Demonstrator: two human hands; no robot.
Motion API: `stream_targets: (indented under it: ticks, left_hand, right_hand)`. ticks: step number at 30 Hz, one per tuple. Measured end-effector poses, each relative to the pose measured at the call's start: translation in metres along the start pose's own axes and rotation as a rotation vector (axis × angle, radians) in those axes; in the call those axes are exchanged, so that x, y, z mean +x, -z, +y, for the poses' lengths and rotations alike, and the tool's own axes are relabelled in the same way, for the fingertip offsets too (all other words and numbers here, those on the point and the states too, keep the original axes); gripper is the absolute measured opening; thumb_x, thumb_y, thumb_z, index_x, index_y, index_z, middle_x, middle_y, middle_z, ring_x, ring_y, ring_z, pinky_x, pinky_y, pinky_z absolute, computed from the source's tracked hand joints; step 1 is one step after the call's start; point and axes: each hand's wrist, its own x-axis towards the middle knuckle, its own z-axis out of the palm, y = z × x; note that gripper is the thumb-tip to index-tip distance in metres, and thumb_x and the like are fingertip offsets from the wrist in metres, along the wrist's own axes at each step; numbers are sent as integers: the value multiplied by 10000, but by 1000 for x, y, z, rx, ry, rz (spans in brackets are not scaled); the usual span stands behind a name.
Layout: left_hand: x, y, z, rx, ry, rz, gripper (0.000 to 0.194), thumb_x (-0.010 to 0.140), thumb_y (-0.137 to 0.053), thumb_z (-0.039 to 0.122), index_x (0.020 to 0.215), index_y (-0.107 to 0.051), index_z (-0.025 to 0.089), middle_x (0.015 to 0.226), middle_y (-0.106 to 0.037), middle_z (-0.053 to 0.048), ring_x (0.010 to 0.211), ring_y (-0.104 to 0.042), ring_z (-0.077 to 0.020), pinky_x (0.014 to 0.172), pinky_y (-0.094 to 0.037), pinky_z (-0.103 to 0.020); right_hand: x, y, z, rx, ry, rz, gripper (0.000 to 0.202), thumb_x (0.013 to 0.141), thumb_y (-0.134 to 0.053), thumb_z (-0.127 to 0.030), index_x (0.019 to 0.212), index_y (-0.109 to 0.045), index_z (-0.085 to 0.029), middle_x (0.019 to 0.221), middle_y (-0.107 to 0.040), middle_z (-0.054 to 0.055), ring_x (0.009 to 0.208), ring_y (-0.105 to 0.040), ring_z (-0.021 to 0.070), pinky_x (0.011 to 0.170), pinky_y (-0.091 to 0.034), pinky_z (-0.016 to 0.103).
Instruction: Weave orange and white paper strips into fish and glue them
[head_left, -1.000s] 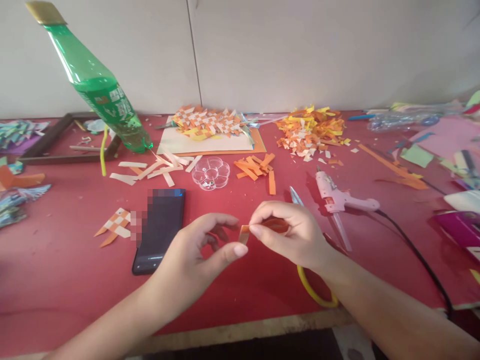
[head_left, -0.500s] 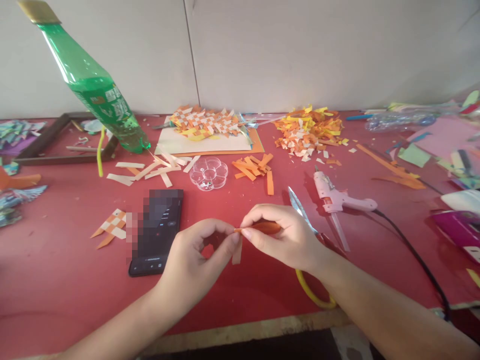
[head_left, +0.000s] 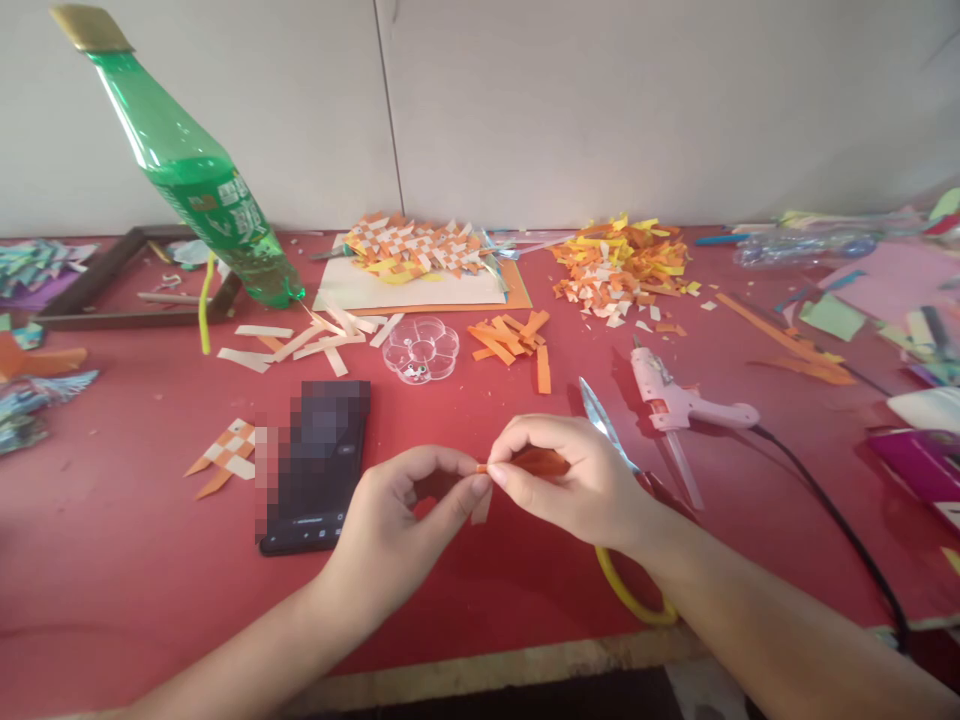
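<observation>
Two hands meet over the red table (head_left: 450,610), fingertips nearly touching. The left hand (head_left: 409,530) has thumb and forefinger pinched on an orange paper strip (head_left: 482,468), right at the fingertips of the right hand (head_left: 574,485), which is pinching orange paper too. A second ago the left thumb and finger stood apart; now they have closed, and a pale strip (head_left: 481,507) hangs beneath the tips. I can't tell whether it is joined to the orange one. More orange paper curves inside the right palm, mostly hidden by fingers. Beside the right hand, the scissors (head_left: 602,415) are partly covered by its wrist. Left of the left hand, pixelated blocks obscure much of the phone (head_left: 322,480) and the near edge of a checkered woven piece (head_left: 229,448).
</observation>
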Motion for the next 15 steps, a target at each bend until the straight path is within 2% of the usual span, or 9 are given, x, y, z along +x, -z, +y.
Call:
stream_targets:
  ticks: [3, 6, 7, 9, 11, 12, 15]
  left_hand:
    - [0, -1, 1, 41, -27, 1, 169, 884, -620, 373, 830, -668, 220, 711, -720, 14, 693, -673, -134, 650, -524, -224]
    - [0, 7, 4, 171, -81, 10, 131, 903, -567, 324, 864, -652, 232, 720, -704, 7, 704, -668, -150, 662, -530, -250]
    - [1, 14, 5, 252, -117, 48, 107, 898, -553, 292, 908, -645, 239, 773, -707, -2, 734, -671, -161, 683, -535, -268]
    - [1, 32, 5, 494, -206, 172, 213, 857, -539, 218, 1052, -611, 263, 945, -692, -27, 817, -668, -189, 711, -532, -300]
    - [1, 55, 1, 700, -300, 310, 350, 815, -543, 192, 1157, -564, 263, 1166, -645, -58, 1050, -631, -259, 920, -486, -383]
    - [1, 66, -2, 782, -296, 343, 385, 814, -534, 194, 1192, -550, 266, 1233, -621, -58, 1118, -606, -287, 979, -451, -418]
    - [-2, 94, -14, 831, -190, 405, 431, 838, -535, 218, 1259, -450, 250, 1278, -610, -47, 1212, -546, -339, 968, -437, -449]
  right_hand:
    - [1, 0, -1, -15, 19, 3, 69, 829, -624, -181, 764, -646, -185, 711, -665, -15, 628, -606, 79, 580, -477, 175]
    - [1, 0, 1, -26, 25, 7, 62, 829, -628, -182, 770, -649, -186, 711, -658, -17, 637, -598, 80, 602, -484, 180]
    - [0, 0, 2, -22, 23, 14, 60, 828, -631, -186, 770, -647, -185, 711, -656, -15, 642, -599, 83, 607, -488, 183]
    - [-1, 0, 5, 0, 5, 34, 63, 828, -636, -202, 768, -639, -181, 710, -649, -10, 643, -599, 89, 604, -492, 188]
    - [-2, 0, 6, 25, -11, 50, 75, 827, -640, -218, 764, -631, -178, 704, -639, -5, 634, -593, 92, 587, -491, 191]
    - [-2, 0, 6, 35, -19, 50, 78, 828, -640, -223, 765, -630, -177, 700, -634, -4, 629, -587, 93, 580, -490, 193]
    - [-2, 0, 6, 47, -33, 44, 85, 833, -633, -223, 763, -627, -176, 691, -621, -5, 621, -573, 91, 574, -485, 196]
